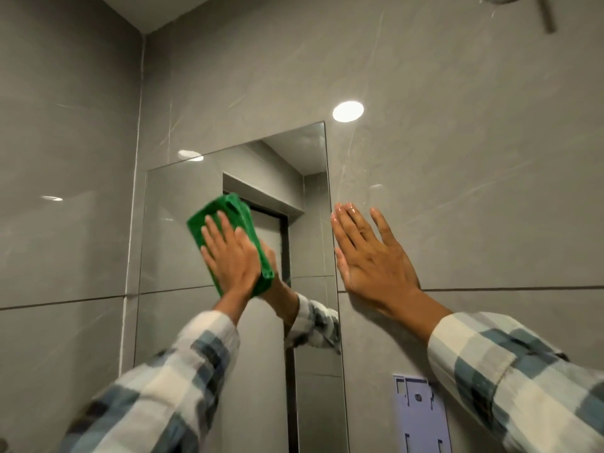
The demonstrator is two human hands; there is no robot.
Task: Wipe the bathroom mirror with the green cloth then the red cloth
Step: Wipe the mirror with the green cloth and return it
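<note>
Glossy grey tiles (457, 158) surround mirror (176, 250); left hand (233, 259) presses folded green cloth (225, 207).

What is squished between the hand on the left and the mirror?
The green cloth, folded up. The left hand presses it flat against the mirror. The head view shows it.

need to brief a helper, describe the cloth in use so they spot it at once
Find the tall frameless mirror on the grey tiled wall. Against its glass, the left hand presses a folded cloth flat. It is bright green, the only vivid colour here.
</note>
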